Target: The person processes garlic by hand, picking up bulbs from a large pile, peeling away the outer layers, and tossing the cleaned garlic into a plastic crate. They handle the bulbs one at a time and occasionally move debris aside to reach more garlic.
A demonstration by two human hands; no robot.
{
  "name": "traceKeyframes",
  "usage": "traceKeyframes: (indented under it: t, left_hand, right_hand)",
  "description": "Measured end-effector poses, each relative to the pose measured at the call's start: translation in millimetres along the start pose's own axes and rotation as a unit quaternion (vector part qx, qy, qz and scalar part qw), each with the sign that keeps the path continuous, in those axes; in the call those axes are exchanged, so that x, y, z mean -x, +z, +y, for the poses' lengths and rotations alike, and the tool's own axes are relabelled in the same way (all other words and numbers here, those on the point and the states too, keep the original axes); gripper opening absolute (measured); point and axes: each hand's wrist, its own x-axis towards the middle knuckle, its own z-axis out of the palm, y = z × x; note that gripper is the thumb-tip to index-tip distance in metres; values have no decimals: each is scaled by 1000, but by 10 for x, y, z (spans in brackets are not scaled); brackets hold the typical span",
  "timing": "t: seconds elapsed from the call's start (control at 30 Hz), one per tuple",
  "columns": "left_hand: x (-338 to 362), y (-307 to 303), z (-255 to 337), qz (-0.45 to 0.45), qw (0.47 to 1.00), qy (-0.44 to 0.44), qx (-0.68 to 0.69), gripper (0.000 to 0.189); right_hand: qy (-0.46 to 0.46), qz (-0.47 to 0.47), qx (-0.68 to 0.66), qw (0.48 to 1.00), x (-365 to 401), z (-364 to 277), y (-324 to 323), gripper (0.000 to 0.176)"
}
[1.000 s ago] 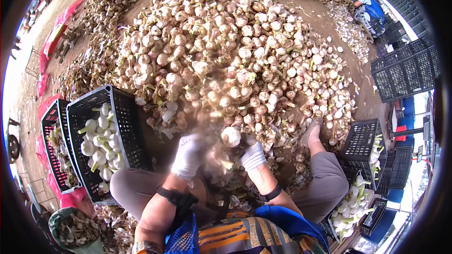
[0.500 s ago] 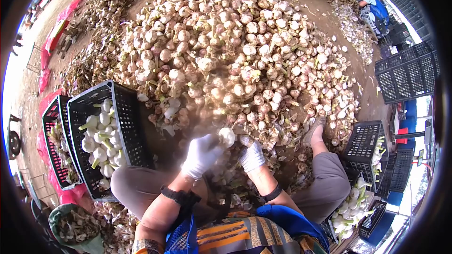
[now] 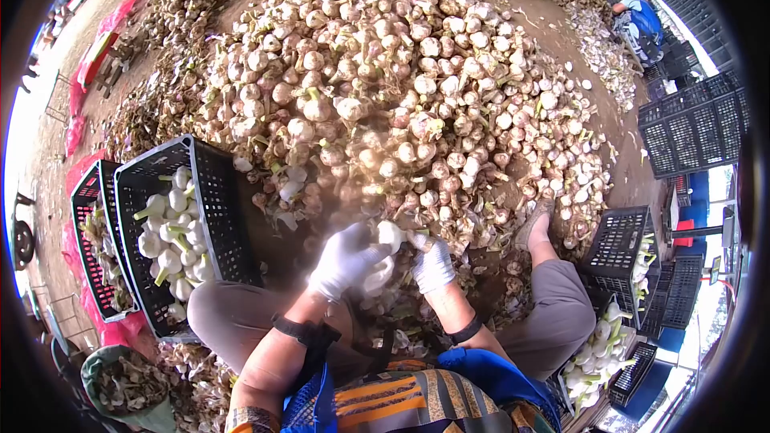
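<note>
Packed brown dirt ground (image 3: 622, 162) lies under everything, and most of it is covered by a wide heap of pinkish unpeeled garlic bulbs (image 3: 385, 88) that rises ahead and runs down to the seated person's knees. Open room is scarce. A tall black slatted plastic crate (image 3: 215, 192) of white trimmed garlic stands just beside the left knee, with a red plastic crate (image 3: 78, 216) touching its far side. A lower black plastic crate (image 3: 613, 240) sits by the right knee. Bare ground shows mainly as a strip right of the heap, bounded by stacked black crates (image 3: 690, 124).

The left hand (image 3: 345, 261), in a white glove, has its fingers curled shut around a round white garlic bulb (image 3: 391, 234). The bulb is held low between the knees, at the near foot of the heap. The right hand (image 3: 433, 265), in a white knitted glove, meets the bulb's right side with bent fingers. Whether it grips the bulb or only presses on it cannot be told.

Pale loose skins between the legs are blurred and hard to separate. The dark round lens rim cuts off every corner. It clips a green sack of husks (image 3: 120, 385) at lower left and a person in a blue top (image 3: 642, 20) at upper right, who is too small to make out further.
</note>
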Motion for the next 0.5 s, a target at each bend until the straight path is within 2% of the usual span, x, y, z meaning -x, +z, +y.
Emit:
traceKeyframes:
  t: [0.07, 0.17, 0.2, 0.23, 0.3, 0.33, 0.4, 0.43, 0.5]
  left_hand:
    - [26, -18, -70, 3, 1000, -17, 11, 24]
    - [18, -43, -137, 45, 999, -13, -25, 16]
    - [5, -65, -148, 96, 980, 77, -159, 15]
    - [-5, -79, -142, 144, 932, 165, -288, 14]
    - [-18, -98, -111, 170, 930, 173, -277, 12]
    - [-20, -115, -110, 184, 928, 179, -271, 12]
    - [-28, -153, -139, 204, 931, 165, -254, 9]
    - [-51, -181, -194, 206, 931, 165, -253, 9]
    - [-93, -237, -293, 269, 909, 170, -270, 7]
  right_hand:
    - [-16, 60, 33, 998, 28, 28, 75, 15]
    - [5, 18, 61, 998, 219, -97, 320, 13]
    - [-84, -13, 122, 989, 171, -33, 286, 8]
    - [-28, -3, 109, 994, 196, -2, 229, 7]
    - [-75, 42, 167, 982, 214, 104, 275, 8]
    - [-75, 41, 167, 982, 181, 188, 234, 8]
    - [-178, 0, 275, 945, 91, 314, 176, 10]
    - [-178, -2, 276, 944, 109, 297, 186, 10]
    - [-48, -66, 61, 995, 239, 181, 238, 13]
